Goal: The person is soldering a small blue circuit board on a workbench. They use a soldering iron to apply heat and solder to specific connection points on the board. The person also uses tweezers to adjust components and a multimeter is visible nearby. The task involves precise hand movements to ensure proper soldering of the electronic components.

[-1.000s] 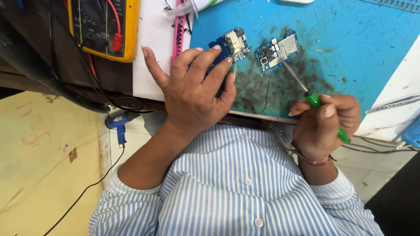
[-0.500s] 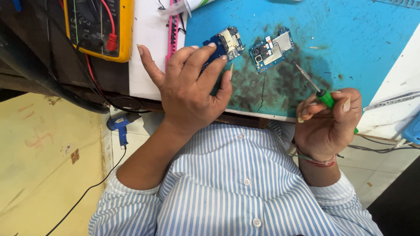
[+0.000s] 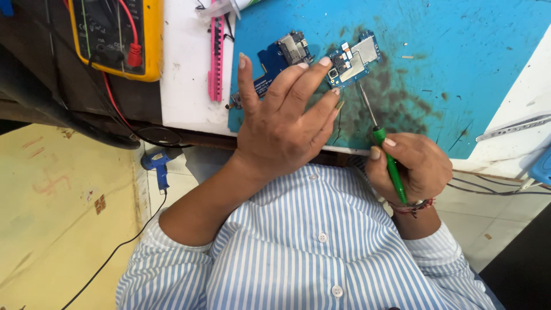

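Two small blue circuit boards lie on a blue work mat (image 3: 459, 63). My left hand (image 3: 281, 123) rests flat on the mat with fingers spread, fingertips touching the right circuit board (image 3: 353, 57) and partly covering the left circuit board (image 3: 281, 57). My right hand (image 3: 410, 166) grips a green-handled screwdriver (image 3: 390, 163) at the mat's near edge. Its metal shaft points up toward the right board, with the tip just below that board.
A yellow multimeter (image 3: 117, 37) with red and black leads sits at the upper left. A pink comb-like strip (image 3: 216, 57) lies on the white bench surface (image 3: 183, 86). A blue glue gun (image 3: 158, 166) lies on the floor below. Cables trail at the right.
My left hand has shifted right so its fingertips reach the right board. My right hand turned the screwdriver more upright, its tip now close under that board.
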